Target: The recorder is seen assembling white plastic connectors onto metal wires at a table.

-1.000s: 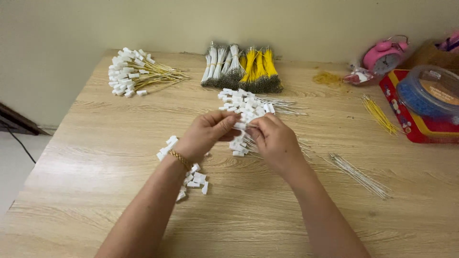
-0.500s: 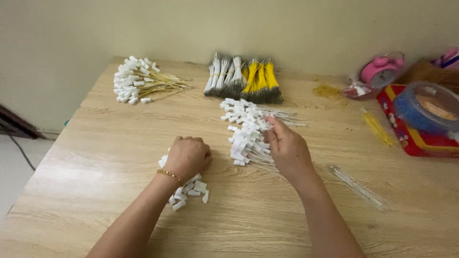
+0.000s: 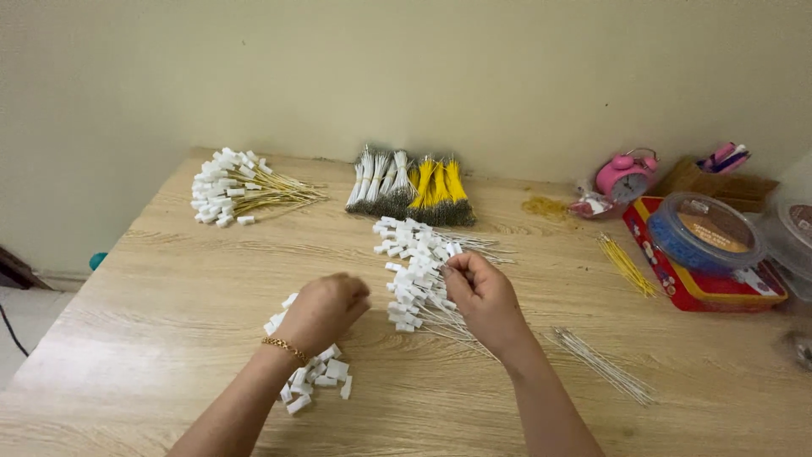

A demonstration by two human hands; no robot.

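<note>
Left hand (image 3: 324, 309) is curling loosely over the loose white connectors (image 3: 317, 377), hiding part of the pile; its fingertips are hard to make out. Right hand (image 3: 482, 296) is pinching into the wired connector heap (image 3: 414, 275) mid-table (image 3: 169, 279). Yellow and white wire bundles (image 3: 410, 188) are lying beyond.

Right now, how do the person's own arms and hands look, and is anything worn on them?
Both forearms are bare, with no sleeves in view. The left hand has a thin gold chain bracelet around its wrist. The right hand shows no bracelet, glove or watch. I cannot tell about rings.
</note>
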